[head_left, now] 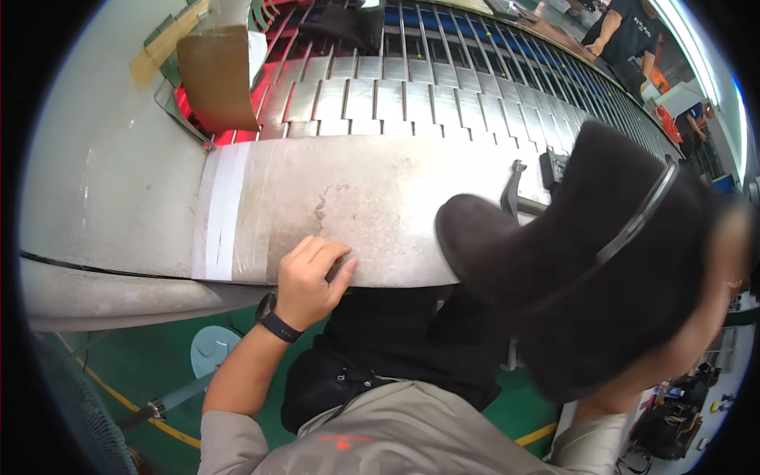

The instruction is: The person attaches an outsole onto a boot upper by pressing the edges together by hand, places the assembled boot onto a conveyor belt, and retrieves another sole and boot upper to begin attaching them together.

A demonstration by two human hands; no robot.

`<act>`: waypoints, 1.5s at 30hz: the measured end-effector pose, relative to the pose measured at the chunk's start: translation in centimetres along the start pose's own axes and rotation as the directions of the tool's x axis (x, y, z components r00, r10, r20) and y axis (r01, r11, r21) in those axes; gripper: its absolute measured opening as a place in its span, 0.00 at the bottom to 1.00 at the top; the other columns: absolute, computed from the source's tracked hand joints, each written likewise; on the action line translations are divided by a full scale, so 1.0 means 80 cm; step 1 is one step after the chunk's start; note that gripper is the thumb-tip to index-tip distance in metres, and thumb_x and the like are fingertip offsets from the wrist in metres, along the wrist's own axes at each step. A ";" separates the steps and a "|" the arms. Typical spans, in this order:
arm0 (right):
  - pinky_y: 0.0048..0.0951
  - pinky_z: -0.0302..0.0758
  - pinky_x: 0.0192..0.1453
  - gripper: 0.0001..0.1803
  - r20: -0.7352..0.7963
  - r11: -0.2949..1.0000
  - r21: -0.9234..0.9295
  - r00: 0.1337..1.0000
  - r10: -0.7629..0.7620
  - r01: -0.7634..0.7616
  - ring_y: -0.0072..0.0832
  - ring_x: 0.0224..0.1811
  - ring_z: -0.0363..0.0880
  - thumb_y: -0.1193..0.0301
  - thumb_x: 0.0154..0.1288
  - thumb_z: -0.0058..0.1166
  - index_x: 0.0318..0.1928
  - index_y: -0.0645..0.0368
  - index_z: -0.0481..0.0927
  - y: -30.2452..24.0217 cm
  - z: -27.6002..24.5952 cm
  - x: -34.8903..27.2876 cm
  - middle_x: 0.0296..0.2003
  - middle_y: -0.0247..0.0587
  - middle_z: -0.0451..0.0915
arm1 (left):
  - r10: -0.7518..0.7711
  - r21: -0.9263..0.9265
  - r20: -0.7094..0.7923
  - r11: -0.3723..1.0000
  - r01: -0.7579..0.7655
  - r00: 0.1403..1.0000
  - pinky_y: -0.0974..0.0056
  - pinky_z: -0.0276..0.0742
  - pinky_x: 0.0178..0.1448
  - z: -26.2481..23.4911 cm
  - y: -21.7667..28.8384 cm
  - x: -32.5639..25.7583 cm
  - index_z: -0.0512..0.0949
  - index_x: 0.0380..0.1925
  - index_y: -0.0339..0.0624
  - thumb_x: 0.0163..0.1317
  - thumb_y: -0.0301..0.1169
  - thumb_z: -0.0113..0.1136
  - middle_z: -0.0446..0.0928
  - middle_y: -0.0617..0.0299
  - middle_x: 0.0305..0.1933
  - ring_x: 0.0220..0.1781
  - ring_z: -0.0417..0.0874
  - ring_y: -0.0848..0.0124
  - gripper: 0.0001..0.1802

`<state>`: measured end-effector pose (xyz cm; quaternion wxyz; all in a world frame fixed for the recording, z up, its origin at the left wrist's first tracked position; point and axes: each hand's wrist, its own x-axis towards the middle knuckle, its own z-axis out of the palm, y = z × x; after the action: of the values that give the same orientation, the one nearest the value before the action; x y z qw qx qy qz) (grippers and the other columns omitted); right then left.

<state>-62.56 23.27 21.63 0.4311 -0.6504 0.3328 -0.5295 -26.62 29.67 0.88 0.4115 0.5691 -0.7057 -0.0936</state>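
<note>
A black suede-like boot (546, 237) is raised over the right side of the pale worktop (380, 198), its rounded toe to the left. Along its dark body runs a shiny strip; whether the lower dark mass is a second boot I cannot tell. My right hand (716, 277), smeared by motion, grips it from the far right side, and its fingers are partly hidden. At the worktop's front edge rests my left hand (309, 277), fingers loosely curled, thumb apart, nothing in it. A dark watch (273, 317) is on that wrist.
Beyond the worktop runs a metal slatted roller conveyor (388, 99) carrying a dark item (344, 28). A brown cardboard flap (218, 79) stands at its left end. A dark metal bracket (514, 190) sits beside the boot. Another person (625, 39) works at the far right. A light blue stool (212, 348) is below left.
</note>
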 end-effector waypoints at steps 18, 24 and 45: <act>0.47 0.78 0.64 0.41 -0.533 0.837 -0.359 0.826 0.180 -0.414 0.55 0.60 0.86 0.43 0.76 0.60 0.56 0.81 0.82 0.390 0.031 0.335 0.50 0.70 0.87 | -0.819 -0.011 0.393 0.450 0.893 0.418 0.55 0.85 0.51 -0.013 -0.115 -0.288 0.87 0.48 0.33 0.76 0.49 0.65 0.89 0.46 0.41 0.42 0.91 0.57 0.25; 0.50 0.75 0.72 0.30 -0.042 0.664 -0.733 0.985 0.170 -0.146 0.52 0.63 0.83 0.54 0.72 0.63 0.60 0.69 0.83 0.352 0.154 0.167 0.57 0.60 0.87 | -0.762 -0.398 0.638 -0.454 0.797 -0.115 0.57 0.84 0.63 -0.019 -0.076 -0.376 0.83 0.60 0.31 0.77 0.57 0.59 0.87 0.49 0.60 0.56 0.90 0.56 0.35; 0.59 0.53 0.86 0.26 0.081 0.521 -0.853 0.995 0.058 0.039 0.44 0.72 0.72 0.53 0.75 0.58 0.59 0.61 0.84 0.330 0.166 0.114 0.59 0.49 0.83 | -0.955 -0.287 0.297 -0.117 0.951 -0.028 0.56 0.84 0.64 -0.045 -0.001 -0.302 0.82 0.60 0.27 0.78 0.62 0.56 0.87 0.50 0.58 0.57 0.89 0.58 0.40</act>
<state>-46.96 7.16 0.27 0.0763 -0.8018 0.5309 -0.2635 -23.77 52.15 -8.28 0.3296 0.7976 -0.0395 -0.5037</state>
